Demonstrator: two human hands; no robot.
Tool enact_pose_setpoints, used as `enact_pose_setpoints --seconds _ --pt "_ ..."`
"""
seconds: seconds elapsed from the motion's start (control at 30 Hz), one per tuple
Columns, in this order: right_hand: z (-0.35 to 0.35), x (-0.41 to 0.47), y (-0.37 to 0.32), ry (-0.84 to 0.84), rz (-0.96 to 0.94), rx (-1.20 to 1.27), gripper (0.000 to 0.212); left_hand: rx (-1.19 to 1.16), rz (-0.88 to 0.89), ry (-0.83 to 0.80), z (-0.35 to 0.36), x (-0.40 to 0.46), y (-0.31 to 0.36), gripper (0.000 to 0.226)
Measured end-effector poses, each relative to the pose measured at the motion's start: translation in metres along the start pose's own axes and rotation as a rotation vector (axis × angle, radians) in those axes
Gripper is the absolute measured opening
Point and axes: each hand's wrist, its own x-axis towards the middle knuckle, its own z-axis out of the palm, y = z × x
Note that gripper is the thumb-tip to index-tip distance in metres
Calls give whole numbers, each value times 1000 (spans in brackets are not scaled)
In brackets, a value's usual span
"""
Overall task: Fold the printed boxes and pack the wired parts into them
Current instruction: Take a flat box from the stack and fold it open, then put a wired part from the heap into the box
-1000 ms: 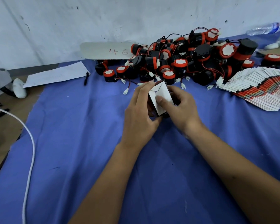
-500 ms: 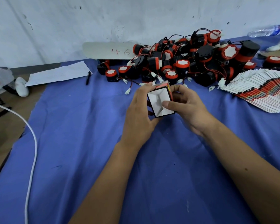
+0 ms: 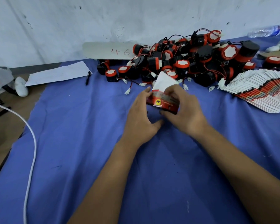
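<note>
From the head camera, both hands meet over the blue-covered bench [image 3: 71, 143], just in front of the heap of wired parts [image 3: 192, 62]. Between them is one printed box [image 3: 164, 104], red with a yellow emblem on the side facing the camera. Its long axis runs left to right, tilted down a little toward the right. A white flap [image 3: 164, 82] stands open on the far side, pointing at the heap.

The right hand [image 3: 184, 110] grips the box: its fingers curl over the top edge and its thumb presses the lower right corner. The left hand [image 3: 141, 117] lies against the left end with fingers fairly straight. It seems to steady the box more than clasp it, though blur hides the exact contact.

The box looks formed, but the flap is not yet tucked. The open end faces away from the person and toward the heap, so the parts lie straight beyond the box. The left hand, less committed, seems the freer one to reach forward. The fanned stack of flat boxes [image 3: 262, 91] lies to the right of the heap.
</note>
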Motion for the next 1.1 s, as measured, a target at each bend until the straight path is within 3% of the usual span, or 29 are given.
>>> enact_pose_setpoints --seconds 0.07,0.17,0.23,0.33,0.43,0.57,0.67,0.73,0.8,0.9,1.0,1.1 --pt "2 1 -4 -3 -103 -310 40 -171 -94 5 -2 -1 1 63" --pt "13 2 -18 -158 -215 -466 33 -423 -229 52 -3 0 5 48" --pt "24 -2 -24 -257 -279 -560 33 -408 -315 113 -3 2 5 45" --pt "29 -7 -26 -254 -337 -355 24 -218 -383 249 -5 4 -1 32" --pt "24 -7 -24 -72 -315 -65 26 -65 -342 302 -6 5 -5 16" --pt "15 -7 -23 279 -257 171 21 143 -246 273 -3 5 -7 13" --pt "11 2 -15 442 13 351 25 264 -230 284 -1 6 -9 7" --pt "7 18 3 501 203 299 21 271 -230 273 0 6 -9 7" --pt "0 39 27 396 304 -13 18 205 -245 260 2 6 -9 7" --pt "-10 73 57 161 299 -493 54 141 -274 248 3 7 -11 8" --pt "-19 106 70 6 224 -653 92 138 -269 239 3 8 -15 4" --pt "-24 129 85 -226 252 -663 103 135 -263 236 3 8 -17 4"
